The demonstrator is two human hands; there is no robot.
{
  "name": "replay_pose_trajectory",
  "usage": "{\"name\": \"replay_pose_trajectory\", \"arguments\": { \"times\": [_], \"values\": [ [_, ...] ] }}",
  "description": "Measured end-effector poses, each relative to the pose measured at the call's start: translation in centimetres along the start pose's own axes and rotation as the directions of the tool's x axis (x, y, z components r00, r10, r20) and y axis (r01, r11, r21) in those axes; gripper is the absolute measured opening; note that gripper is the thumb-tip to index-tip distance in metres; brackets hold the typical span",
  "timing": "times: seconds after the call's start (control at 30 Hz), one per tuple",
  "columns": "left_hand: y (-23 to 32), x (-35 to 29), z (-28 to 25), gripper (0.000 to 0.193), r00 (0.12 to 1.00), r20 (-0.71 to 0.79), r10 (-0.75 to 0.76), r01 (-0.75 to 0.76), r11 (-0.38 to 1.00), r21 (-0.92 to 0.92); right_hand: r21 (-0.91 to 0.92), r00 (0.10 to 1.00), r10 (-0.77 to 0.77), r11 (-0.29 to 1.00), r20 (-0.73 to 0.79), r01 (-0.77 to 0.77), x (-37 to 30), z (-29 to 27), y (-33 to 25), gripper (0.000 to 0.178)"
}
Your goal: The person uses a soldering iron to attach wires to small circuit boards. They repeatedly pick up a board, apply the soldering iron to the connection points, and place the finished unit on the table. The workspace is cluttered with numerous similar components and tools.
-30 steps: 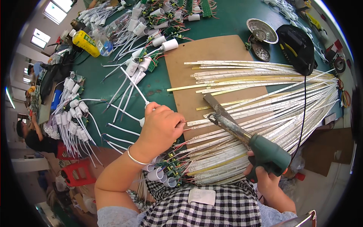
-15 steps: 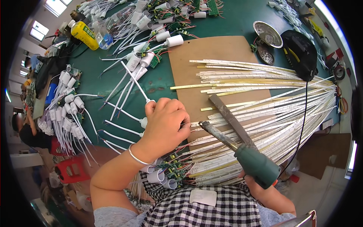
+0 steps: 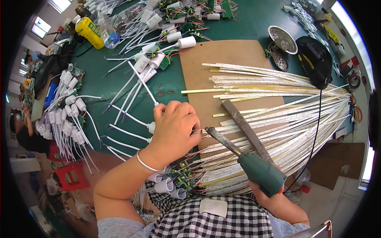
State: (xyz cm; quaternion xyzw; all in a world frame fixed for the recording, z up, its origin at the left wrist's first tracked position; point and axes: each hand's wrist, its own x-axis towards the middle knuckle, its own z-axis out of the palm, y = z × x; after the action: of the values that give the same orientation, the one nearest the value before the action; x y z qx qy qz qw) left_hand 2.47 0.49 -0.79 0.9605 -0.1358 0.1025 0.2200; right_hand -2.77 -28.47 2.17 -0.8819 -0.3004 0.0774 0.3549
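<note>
My left hand [image 3: 174, 129] is closed in a pinch over the ends of the thin white LED strips [image 3: 262, 95]. A thin wire shows at its fingertips, partly hidden by the fingers. In my right hand [image 3: 264, 196] is a soldering iron [image 3: 262, 172] with a green handle. Its dark tip points left, just beside the left fingertips and a strip end. White plastic lamp caps [image 3: 151, 127] with white cables lie left of my left hand. Below that hand, more caps and green circuit boards [image 3: 183, 178] are joined to strips by thin wires.
A brown board [image 3: 222, 51] lies under the strips, with a dark flat bar [image 3: 248, 129] across them. At the far right are a metal bowl [image 3: 283, 39] and a black mesh-topped object [image 3: 314, 59]. A yellow bottle [image 3: 89, 33] stands far left. Another person [image 3: 25, 133] sits at left.
The soldering iron has moved left, bringing its tip closer to my left fingertips. My left hand keeps its pinch in nearly the same place. The view has shifted slightly.
</note>
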Motion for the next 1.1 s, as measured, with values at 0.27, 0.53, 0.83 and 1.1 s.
{"name": "replay_pose_trajectory", "arguments": {
  "times": [0.27,0.53,0.83,1.1],
  "values": [
    [-0.2,-0.1,0.0,0.015,1.0,0.023,-0.003,0.002,1.0,0.013,0.019,0.999,-0.011,1.0,-0.034,0.011,0.6,0.2,-0.4,0.036],
    [-0.3,-0.1,0.1,0.016,1.0,0.012,0.004,-0.004,1.0,0.007,0.032,0.999,0.015,0.999,-0.035,-0.014,0.4,0.5,-0.3,0.035],
    [0.0,0.0,0.0,0.009,1.0,0.012,-0.009,0.009,1.0,-0.018,0.28,0.957,0.291,0.919,-0.001,-0.279,-1.5,0.9,0.7,0.031],
    [-0.2,-0.1,0.0,0.011,0.999,0.042,-0.012,0.011,1.0,0.026,0.249,0.995,0.098,0.964,-0.004,-0.094,-1.2,0.5,1.0,0.042]
  ]
}}
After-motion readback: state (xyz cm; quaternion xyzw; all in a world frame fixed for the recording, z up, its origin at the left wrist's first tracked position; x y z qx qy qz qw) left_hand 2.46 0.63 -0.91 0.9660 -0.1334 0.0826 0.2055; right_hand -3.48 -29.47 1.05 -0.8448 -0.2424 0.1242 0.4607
